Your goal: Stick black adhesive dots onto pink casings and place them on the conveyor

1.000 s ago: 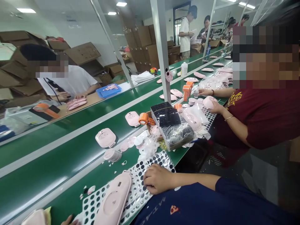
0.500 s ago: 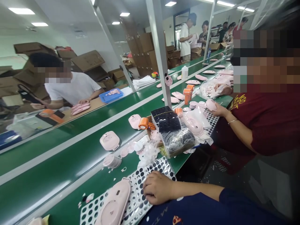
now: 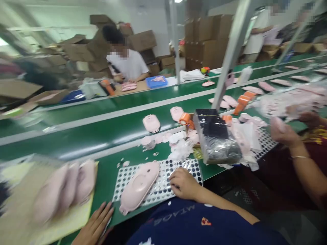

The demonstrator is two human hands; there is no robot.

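My right hand [image 3: 185, 183] rests on a white sheet of black round dots [image 3: 163, 177], with its fingers curled together and their tips hidden. Whether something is pinched there I cannot make out. A pale pink oval plastic shell [image 3: 140, 186] lies slantwise on the left part of this sheet, apart from my right hand. Down at the bench's front edge, my left hand [image 3: 95, 223] lies flat with fingers stretched out, holding nothing. To its left, several pink shells [image 3: 67, 187] lean together on a yellowish pad, blurred by motion.
A plastic-wrapped black stack [image 3: 217, 136] stands right of the sheet, beside orange tape rolls [image 3: 186, 119] and crumpled white scraps [image 3: 180, 146]. Pink shells lie on the green conveyor [image 3: 114, 126]. A metal post [image 3: 230, 51] rises behind. A co-worker's hand [image 3: 286, 134] is at right.
The view has swung left, bringing my left hand and the leaning pink shells into sight. My right hand stays on the dotted sheet.
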